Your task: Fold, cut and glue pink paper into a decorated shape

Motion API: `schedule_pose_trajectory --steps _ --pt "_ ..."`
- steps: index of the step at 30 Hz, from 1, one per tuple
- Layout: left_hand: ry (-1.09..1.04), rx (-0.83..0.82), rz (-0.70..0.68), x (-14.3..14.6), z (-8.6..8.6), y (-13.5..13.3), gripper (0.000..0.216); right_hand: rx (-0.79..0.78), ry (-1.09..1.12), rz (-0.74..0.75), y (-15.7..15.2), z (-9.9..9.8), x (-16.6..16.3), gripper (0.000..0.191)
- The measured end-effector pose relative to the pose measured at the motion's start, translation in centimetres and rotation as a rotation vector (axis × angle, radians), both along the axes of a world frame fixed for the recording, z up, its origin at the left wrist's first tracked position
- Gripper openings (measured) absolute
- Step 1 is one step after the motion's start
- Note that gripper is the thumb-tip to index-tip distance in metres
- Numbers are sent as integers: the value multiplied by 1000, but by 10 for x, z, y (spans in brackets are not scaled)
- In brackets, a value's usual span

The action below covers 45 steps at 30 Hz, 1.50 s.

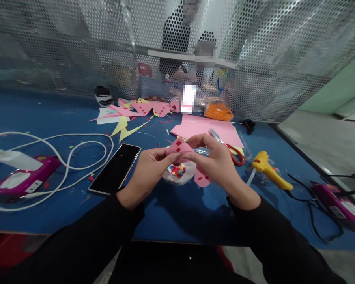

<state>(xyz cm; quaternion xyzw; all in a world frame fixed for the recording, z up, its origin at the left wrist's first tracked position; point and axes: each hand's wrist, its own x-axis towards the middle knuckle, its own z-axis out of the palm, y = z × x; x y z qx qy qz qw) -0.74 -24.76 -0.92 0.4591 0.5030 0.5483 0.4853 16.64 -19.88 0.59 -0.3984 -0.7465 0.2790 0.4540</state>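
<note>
Between my two hands is a strip of pink paper point(180, 146) with red diamond shapes on it. My left hand point(150, 167) pinches its left side, thumb on top. The fingers of my right hand point(211, 157) close on its right side. Below my right palm hangs another pink piece with red diamonds point(201, 178); whether it joins the strip is hidden. Under the paper stands a clear round container point(182, 178) with small red, blue, yellow and white paper bits point(176, 170) in it, partly covered by my hands.
A black phone point(115, 169) and a white cable point(72, 148) lie left. Scissors point(236, 154) rest by pink sheets point(210, 128); a yellow glue gun point(269, 169) is right. Purple power strips point(340, 203) sit at both sides. A perforated screen point(91, 39) stands behind.
</note>
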Motion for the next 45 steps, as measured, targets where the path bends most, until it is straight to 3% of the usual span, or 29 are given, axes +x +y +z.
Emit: schedule_pose_trajectory --steps 9,18,22,27,31,39,42,43,45 --pt "163 50 -74 -2 -3 0 24 -68 -30 32 -3 -5 -2 16" --pt "114 16 -28 -1 -3 1 21 214 -206 -134 -5 -9 -3 13" --pt "111 23 -25 -2 -3 1 22 393 -284 -134 -6 -12 -4 19" --pt "106 2 -14 -2 -2 0 24 485 -301 -170 -3 -11 -2 25" --pt "67 -10 -11 -1 -2 0 22 430 -226 -215 0 -6 4 22" --pt "-36 -20 62 0 -1 0 20 278 105 -448 22 -6 19 14" --pt "-51 -15 75 0 -1 0 20 297 79 -419 27 -8 21 41" --pt "-54 -16 78 0 -2 0 19 304 64 -400 26 -8 21 43" --pt "-63 -22 81 0 -3 1 19 279 52 -358 23 -6 20 28"
